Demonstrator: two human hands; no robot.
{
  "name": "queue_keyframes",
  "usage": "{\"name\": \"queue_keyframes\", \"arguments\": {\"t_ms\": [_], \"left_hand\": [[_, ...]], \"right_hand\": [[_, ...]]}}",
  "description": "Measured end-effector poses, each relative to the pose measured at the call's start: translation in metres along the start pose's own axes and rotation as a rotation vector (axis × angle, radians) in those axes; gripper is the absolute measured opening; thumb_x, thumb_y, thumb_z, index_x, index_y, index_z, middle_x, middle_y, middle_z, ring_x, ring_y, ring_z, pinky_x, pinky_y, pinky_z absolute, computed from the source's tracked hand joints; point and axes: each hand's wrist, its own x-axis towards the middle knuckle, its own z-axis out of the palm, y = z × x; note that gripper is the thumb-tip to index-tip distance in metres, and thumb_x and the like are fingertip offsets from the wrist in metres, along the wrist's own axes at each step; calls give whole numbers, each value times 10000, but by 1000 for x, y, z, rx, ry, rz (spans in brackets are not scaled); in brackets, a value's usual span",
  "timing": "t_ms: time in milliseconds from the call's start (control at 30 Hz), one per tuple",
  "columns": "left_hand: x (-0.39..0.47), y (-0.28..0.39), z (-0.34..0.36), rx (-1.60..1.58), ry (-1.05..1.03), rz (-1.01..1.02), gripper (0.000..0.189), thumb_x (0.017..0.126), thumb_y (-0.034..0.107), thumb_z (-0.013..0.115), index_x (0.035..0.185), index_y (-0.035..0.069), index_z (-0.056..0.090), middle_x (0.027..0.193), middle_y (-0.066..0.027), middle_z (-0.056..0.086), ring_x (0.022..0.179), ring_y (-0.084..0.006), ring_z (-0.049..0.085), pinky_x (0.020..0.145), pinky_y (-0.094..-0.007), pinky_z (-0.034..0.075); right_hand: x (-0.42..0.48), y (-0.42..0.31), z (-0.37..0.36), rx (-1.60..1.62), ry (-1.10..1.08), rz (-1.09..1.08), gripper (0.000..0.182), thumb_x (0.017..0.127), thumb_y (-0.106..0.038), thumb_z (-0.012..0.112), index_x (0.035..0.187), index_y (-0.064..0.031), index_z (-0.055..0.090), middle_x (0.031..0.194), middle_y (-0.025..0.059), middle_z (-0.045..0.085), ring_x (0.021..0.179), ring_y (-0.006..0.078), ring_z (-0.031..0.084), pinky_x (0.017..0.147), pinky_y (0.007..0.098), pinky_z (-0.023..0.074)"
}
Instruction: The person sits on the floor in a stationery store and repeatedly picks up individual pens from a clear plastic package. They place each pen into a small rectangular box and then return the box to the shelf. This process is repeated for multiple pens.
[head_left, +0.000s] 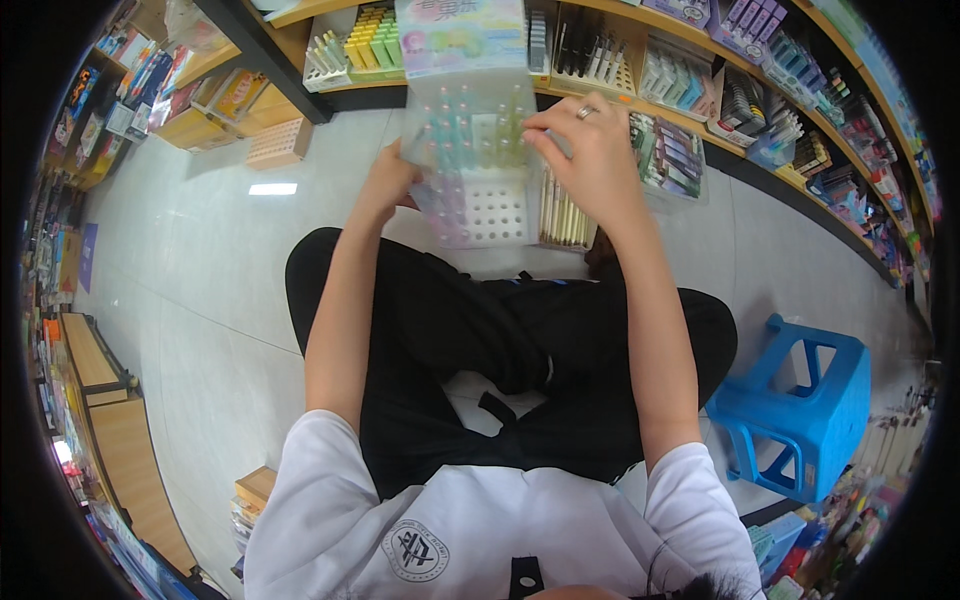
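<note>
A pen display box (496, 244) with an upright printed lid stands before me, tilted a little. Rows of teal, green and purple pens (450, 135) fill part of its holes; the holes at the near right hold nothing. My left hand (390, 180) grips the box by its left side. My right hand (589, 142), with a ring on one finger, is at the box's upper right edge by the green pens, thumb and fingertip close together; whether a pen is between them cannot be told. Beside the box on the right lies a container of pale yellow pens (562, 217).
Shelves of boxed pens (600, 64) curve across the front and right. A clear bin of packaged stationery (667, 157) stands right of my right hand. A wooden holed block (277, 142) is on the floor at left, and a blue plastic stool (810, 412) at right.
</note>
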Motion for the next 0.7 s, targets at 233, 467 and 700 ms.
{"name": "queue_keyframes", "arguments": {"t_ms": [233,467,700], "left_hand": [[47,-31,-24,64,-65,-207,592,640,-62,402,1228,6,411,950,-206,550,770,-354,619,572,-518,549],[74,-65,0,64,-173,-345,565,683,-40,412,1243,30,396,1072,-208,493,923,-396,564,679,-581,507],[50,-41,3,588,363,169,500,717,-16,477,1205,77,421,1085,-203,497,1046,-412,479,759,-494,465]], "right_hand": [[4,20,-19,28,60,38,95,760,-121,628,774,-27,639,733,75,610,673,260,543,688,328,426],[2,25,-27,108,55,162,89,750,-114,619,770,-32,649,743,106,621,715,288,585,693,376,439],[2,31,-37,79,2,220,160,796,-153,603,816,2,635,733,108,612,618,235,592,606,296,458]]}}
